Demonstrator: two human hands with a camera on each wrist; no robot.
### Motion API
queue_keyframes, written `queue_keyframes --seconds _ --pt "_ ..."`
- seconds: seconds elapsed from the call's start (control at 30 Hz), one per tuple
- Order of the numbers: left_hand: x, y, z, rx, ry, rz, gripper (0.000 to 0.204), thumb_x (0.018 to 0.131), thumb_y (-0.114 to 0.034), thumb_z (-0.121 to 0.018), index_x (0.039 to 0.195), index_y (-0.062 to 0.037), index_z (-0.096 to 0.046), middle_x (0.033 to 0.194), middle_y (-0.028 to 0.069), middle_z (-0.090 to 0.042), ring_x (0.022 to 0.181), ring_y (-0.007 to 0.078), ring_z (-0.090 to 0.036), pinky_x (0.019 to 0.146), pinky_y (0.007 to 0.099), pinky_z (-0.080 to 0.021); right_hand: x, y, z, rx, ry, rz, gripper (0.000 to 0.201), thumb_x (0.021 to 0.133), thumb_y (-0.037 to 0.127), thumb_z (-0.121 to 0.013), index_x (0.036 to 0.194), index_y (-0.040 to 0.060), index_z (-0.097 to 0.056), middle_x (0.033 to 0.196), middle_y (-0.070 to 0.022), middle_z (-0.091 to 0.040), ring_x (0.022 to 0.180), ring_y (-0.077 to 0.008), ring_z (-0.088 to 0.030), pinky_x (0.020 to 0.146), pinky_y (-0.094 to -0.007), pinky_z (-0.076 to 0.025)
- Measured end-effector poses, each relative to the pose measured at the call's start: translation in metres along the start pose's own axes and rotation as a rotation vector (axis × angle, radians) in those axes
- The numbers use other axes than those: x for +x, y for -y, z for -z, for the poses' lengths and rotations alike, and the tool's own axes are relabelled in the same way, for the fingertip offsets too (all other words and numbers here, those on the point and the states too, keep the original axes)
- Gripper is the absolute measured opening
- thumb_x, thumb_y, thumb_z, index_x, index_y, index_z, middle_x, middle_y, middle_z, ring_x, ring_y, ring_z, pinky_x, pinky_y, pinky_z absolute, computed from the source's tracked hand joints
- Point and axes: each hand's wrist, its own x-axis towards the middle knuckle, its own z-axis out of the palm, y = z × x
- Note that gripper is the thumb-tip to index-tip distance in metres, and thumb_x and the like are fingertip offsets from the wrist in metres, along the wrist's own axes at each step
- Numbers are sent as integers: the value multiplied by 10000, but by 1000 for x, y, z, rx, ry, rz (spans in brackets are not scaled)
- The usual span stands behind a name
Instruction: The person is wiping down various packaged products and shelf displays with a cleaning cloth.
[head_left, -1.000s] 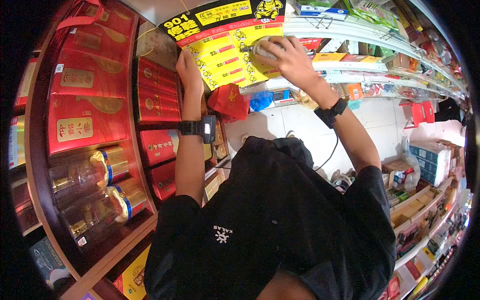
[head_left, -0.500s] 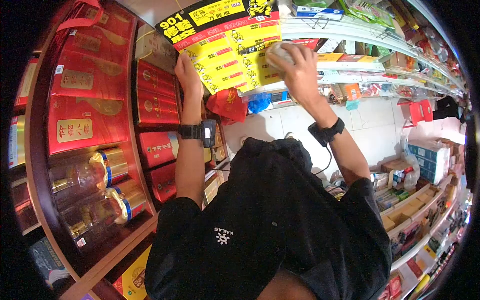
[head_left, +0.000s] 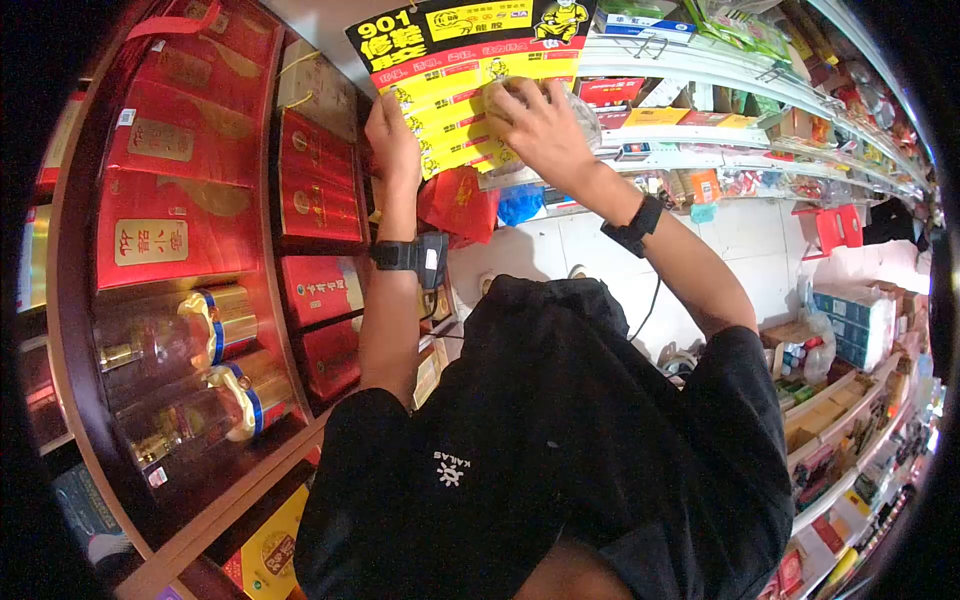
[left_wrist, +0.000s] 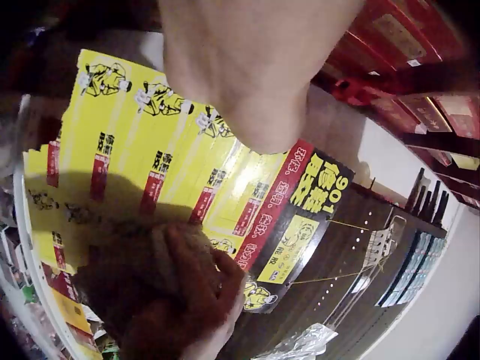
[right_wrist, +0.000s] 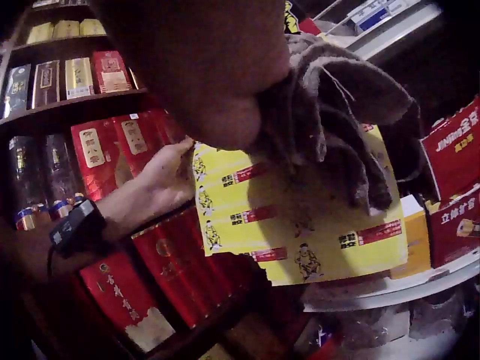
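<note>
- Holding the gray cloth in bunched fingers, the right hand partly covers the yellow card, upper middle.
- Left hand at its edge; I cannot tell its grip.
- Snagging cloth might bend the card.

Shelves packed with boxed goods show a shop

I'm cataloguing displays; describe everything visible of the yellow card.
The yellow card looks like glossy printed board. Its black header shows 901 and Chinese characters; below come a red band and rows of cartoon figures with red labels. The lower edge looks uneven. A thin string runs from the header. In the head view it is tilted; the left hand grips its left edge and the right hand holds a grey cloth over it.
</note>
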Motion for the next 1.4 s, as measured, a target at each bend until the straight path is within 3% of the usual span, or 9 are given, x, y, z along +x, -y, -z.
queue_keyframes --seconds 0.2,0.33,0.4,0.67,0.97,1.07,1.2,1.3,1.4 --pt "5 0 -2 57 -21 -33 376 1093 -264 -391 1035 39 -605 949 95 -671 850 137 -603 789 321 -488 -26 -31 -32 34 -205 121 533 805 162 -634 1328 260 -646 1283 -27 -564 1160 -237 -528 967 -452 -415" --pt "7 2 -5 58 -55 1 364 1088 -264 -403 1028 34 -602 942 88 -666 842 132 -597 770 322 -491 -48 -37 -51 135 -209 77 533 790 132 -640 1307 258 -666 1263 -40 -575 1145 -252 -529 947 -456 -422" --pt "8 4 -6 38 -63 -14 359 1087 -265 -408 1026 32 -599 936 84 -661 838 130 -595 762 320 -491 -59 -33 -58 191 -230 -60 460 804 170 -628 1248 279 -680 1269 -45 -572 1154 -274 -528 923 -462 -416" --pt "9 8 -3 47 -65 23 347 1085 -261 -413 1042 33 -593 973 81 -643 849 135 -597 757 320 -492 -47 12 -78 368 -289 -319 529 760 103 -662 1255 285 -696 1247 -62 -573 1138 -291 -523 923 -457 -407" --pt "2 3 -4 92 -82 -3 373 1090 -276 -405 1091 45 -596 1015 111 -659 886 178 -621 789 344 -495 -50 3 -83 374 -346 -307 565 706 132 -712 1241 313 -699 1261 -77 -571 1131 -303 -527 945 -453 -409" --pt "3 5 -4 106 -86 -1 380 1092 -279 -397 1101 45 -595 1014 112 -658 894 188 -625 803 349 -497 -60 -9 -80 466 -399 -407 672 639 4 -674 1254 275 -682 1245 -111 -572 1115 -344 -531 932 -483 -421" --pt "2 10 -4 90 -74 10 383 1094 -289 -390 1123 41 -582 1043 113 -652 922 192 -626 824 350 -500 -73 -15 -81 480 -420 -542 687 622 -25 -663 1250 254 -681 1224 -135 -572 1107 -364 -530 935 -493 -419" --pt "-3 2 -8 46 -65 32 377 1096 -294 -382 1159 34 -559 1087 116 -644 963 199 -627 845 352 -503 -72 -7 -87 503 -514 -667 679 613 -26 -670 1240 234 -685 1205 -155 -572 1102 -377 -524 936 -503 -411" --pt "-3 3 -8 -13 -79 126 361 1096 -287 -377 1182 23 -541 1114 113 -638 991 206 -630 854 357 -506 -61 26 -81 535 -452 -648 668 613 -29 -678 1231 221 -697 1217 -153 -572 1104 -375 -522 959 -489 -415"
